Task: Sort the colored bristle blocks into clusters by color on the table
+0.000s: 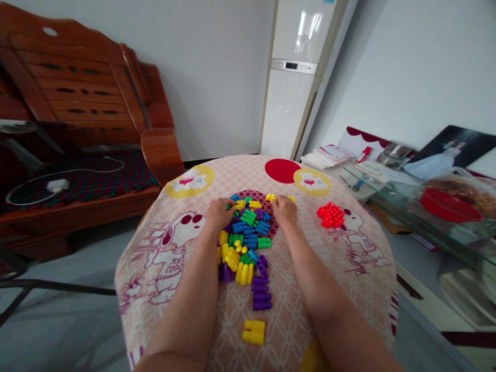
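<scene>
A pile of plastic building pieces point(250, 227) in blue, green, yellow and purple lies on the cloth-covered round table. My left hand point(221, 212) is at the pile's far left edge, fingers curled beside a green piece; whatever is between them is hidden. Beyond the pile's right side, my right hand point(285, 211) reaches down to the cloth with bent fingers close together. Small knobbly yellow pieces point(270, 198) show just left of it, and another yellow piece point(291, 198) by its right side. Off to the right sits a cluster of red knobbly pieces point(331, 215).
A yellow piece point(253, 331) lies near me, with purple pieces point(262, 297) between it and the pile. A wooden bench point(89, 93) stands left, holding a white charger point(58, 185). At right, a glass-topped stand point(422, 201) carries papers and a red bowl point(449, 205).
</scene>
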`<control>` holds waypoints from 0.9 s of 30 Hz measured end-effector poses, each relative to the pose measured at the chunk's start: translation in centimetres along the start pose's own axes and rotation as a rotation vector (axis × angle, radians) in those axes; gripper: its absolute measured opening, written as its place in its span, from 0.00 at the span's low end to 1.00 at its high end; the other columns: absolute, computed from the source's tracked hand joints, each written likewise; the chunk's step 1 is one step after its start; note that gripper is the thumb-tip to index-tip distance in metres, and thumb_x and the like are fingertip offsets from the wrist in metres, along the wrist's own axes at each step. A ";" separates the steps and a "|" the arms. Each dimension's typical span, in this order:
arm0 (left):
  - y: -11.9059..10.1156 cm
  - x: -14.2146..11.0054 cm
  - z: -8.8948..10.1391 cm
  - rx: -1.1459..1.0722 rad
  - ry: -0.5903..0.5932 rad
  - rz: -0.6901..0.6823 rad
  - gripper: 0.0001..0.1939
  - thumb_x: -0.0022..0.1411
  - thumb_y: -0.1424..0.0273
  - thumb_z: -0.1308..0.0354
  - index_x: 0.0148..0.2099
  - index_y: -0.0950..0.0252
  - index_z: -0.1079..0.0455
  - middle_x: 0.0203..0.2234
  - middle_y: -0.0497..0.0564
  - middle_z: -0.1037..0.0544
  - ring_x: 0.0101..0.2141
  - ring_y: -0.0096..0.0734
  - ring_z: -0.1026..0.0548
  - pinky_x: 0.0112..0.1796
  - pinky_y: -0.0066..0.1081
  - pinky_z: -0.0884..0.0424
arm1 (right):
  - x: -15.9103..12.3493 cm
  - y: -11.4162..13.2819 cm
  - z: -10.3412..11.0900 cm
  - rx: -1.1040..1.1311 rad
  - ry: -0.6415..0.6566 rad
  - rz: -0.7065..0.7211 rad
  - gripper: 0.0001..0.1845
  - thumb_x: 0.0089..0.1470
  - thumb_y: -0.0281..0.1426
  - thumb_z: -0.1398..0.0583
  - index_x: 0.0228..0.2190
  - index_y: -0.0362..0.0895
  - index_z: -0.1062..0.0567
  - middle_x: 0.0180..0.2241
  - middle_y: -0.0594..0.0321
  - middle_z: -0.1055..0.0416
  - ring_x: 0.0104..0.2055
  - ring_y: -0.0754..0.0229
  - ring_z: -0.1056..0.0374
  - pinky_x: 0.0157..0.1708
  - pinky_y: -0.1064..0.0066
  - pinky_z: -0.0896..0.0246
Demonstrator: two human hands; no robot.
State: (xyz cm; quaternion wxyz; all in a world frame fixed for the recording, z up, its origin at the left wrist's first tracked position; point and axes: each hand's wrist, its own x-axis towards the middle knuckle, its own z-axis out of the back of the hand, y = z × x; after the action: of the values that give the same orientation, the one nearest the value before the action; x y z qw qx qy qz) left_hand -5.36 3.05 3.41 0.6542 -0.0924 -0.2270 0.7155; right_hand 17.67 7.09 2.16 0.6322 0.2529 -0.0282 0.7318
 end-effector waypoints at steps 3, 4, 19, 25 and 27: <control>-0.1 0.0 0.2 -0.012 0.016 0.001 0.14 0.63 0.70 0.42 0.49 0.63 0.20 0.47 0.54 0.18 0.48 0.40 0.22 0.51 0.32 0.29 | 0.5 -1.1 1.7 0.048 -0.035 -0.125 0.12 0.61 0.32 0.43 0.36 0.43 0.20 0.37 0.54 0.20 0.38 0.56 0.27 0.38 0.70 0.41; -0.1 0.0 0.2 -0.011 0.016 0.000 0.14 0.63 0.70 0.42 0.49 0.63 0.20 0.47 0.55 0.18 0.48 0.40 0.22 0.51 0.32 0.29 | 0.6 -1.5 2.3 0.073 -0.041 -0.149 0.12 0.60 0.32 0.42 0.36 0.43 0.19 0.36 0.54 0.20 0.37 0.56 0.27 0.37 0.70 0.40; -0.3 0.0 0.4 -0.014 0.033 0.011 0.16 0.63 0.71 0.43 0.50 0.64 0.21 0.48 0.55 0.18 0.49 0.40 0.22 0.52 0.32 0.30 | 0.5 -1.8 3.4 0.046 0.028 -0.151 0.11 0.57 0.31 0.41 0.37 0.44 0.18 0.36 0.53 0.20 0.39 0.54 0.26 0.40 0.68 0.37; -0.4 0.0 0.6 -0.021 0.027 0.015 0.15 0.62 0.70 0.43 0.49 0.63 0.20 0.46 0.55 0.17 0.47 0.41 0.21 0.52 0.32 0.29 | -0.7 2.4 0.1 0.374 0.127 0.312 0.16 0.62 0.29 0.46 0.47 0.42 0.22 0.47 0.53 0.23 0.50 0.56 0.30 0.52 0.67 0.38; -0.4 0.0 0.6 -0.030 0.031 0.017 0.15 0.62 0.70 0.43 0.48 0.63 0.19 0.45 0.55 0.17 0.47 0.41 0.21 0.51 0.33 0.28 | -1.1 3.1 -0.7 0.404 0.143 0.337 0.13 0.60 0.27 0.44 0.43 0.43 0.21 0.46 0.54 0.23 0.50 0.56 0.30 0.53 0.67 0.37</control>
State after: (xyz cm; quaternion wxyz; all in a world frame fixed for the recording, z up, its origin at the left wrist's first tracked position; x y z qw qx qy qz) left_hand -5.28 2.89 4.14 0.6500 -0.1150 -0.2269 0.7161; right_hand 14.58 5.75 2.01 0.4384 0.3135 0.1213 0.8335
